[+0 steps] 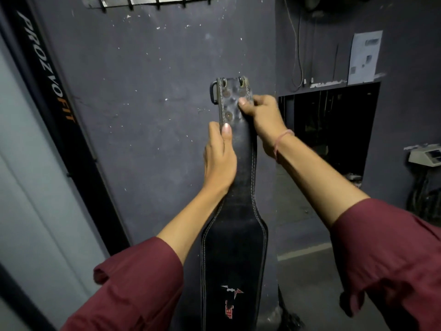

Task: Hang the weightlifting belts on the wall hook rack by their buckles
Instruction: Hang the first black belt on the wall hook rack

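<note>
overhead, hook rack (152, 1) on scuffed dark-grey wall (143, 96)

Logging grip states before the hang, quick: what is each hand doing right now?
Left hand: grips the belt on its left edge, thumb on the front.
Right hand: grips the belt's right edge just below the buckle.
</note>
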`<state>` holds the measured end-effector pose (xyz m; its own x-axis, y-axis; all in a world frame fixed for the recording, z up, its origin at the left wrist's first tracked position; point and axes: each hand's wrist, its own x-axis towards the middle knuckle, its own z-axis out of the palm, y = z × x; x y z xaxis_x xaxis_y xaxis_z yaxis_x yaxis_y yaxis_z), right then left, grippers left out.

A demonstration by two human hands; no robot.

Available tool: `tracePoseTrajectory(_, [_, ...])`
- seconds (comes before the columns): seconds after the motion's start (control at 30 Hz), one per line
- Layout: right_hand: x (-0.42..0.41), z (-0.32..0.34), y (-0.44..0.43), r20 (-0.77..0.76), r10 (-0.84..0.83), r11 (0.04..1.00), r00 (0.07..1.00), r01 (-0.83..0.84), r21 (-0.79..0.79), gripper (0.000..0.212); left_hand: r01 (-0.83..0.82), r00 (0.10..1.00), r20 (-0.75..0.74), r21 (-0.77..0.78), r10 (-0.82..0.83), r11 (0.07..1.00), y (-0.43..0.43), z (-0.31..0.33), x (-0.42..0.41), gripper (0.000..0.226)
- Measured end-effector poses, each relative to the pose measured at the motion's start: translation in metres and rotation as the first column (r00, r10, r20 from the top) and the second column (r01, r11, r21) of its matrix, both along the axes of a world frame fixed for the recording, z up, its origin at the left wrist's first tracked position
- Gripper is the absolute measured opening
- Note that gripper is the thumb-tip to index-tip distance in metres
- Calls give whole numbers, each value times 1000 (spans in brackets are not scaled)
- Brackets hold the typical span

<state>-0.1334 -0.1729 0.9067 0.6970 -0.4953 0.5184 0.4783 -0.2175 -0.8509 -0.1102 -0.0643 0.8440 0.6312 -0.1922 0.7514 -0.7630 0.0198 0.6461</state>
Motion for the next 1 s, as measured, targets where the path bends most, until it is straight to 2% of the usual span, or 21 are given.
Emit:
tracePoseTrajectory(0.1, [-6,-43,15,100,65,998,993,-65,-3,20,-51,999,15,4,51,999,9,-2,10,29])
tracePoseTrajectory(0.17, [-16,-87,28,103,64,998,993,-61,-30,16,-87,996,32,18,86,996,16,-5,14,28])
tracePoseTrajectory(0.23, [-28,-137,43,29,174,985,984,-174,-12,12,-117,993,26,26,116,993,23,-8,20,30])
tracePoseTrajectory(0.27, [-33,-159,48,-39,224,975,974,-224,1,17,-123,992,14,25,123,992,25,-9,23,32])
tracePoseTrajectory(0.33, [-38,-187,52,-153,249,966,956,-257,-34,18,-126,992,-5,23,126,992,29,-14,28,32])
tracePoseTrajectory(0.37, [-38,-189,53,-170,246,964,954,-259,-59,18,-126,992,-3,20,126,992,31,-15,30,33])
tracePoseTrajectory(0.43, [-32,-167,56,-113,240,964,964,-251,-87,27,-117,993,1,10,117,993,31,-18,31,36])
tracePoseTrajectory(0.53, [-16,-105,58,-15,187,982,982,-187,21,44,-106,994,-8,13,106,994,26,-19,29,38])
tracePoseTrajectory(0.6, [-2,-73,52,74,135,988,988,-140,66,37,-99,995,-13,13,99,995,24,-19,27,37])
tracePoseTrajectory(0.7, [13,-59,49,90,45,998,995,-49,34,27,-83,995,-56,-23,81,996,25,-25,24,38])
tracePoseTrajectory(0.77, [17,-61,49,122,36,998,992,-41,38,21,-109,992,-63,19,110,994,27,-46,25,43])
tracePoseTrajectory(0.87, [21,-56,44,134,-2,997,991,-8,78,24,-123,987,-82,165,138,979,33,-115,25,59])
tracePoseTrajectory(0.93, [22,-56,38,123,-2,996,992,-9,87,25,-38,985,-159,171,65,984,38,-153,19,61])
tracePoseTrajectory(1.0, [20,-62,34,105,7,998,994,-13,62,29,81,969,-242,130,-48,988,35,-163,16,52])
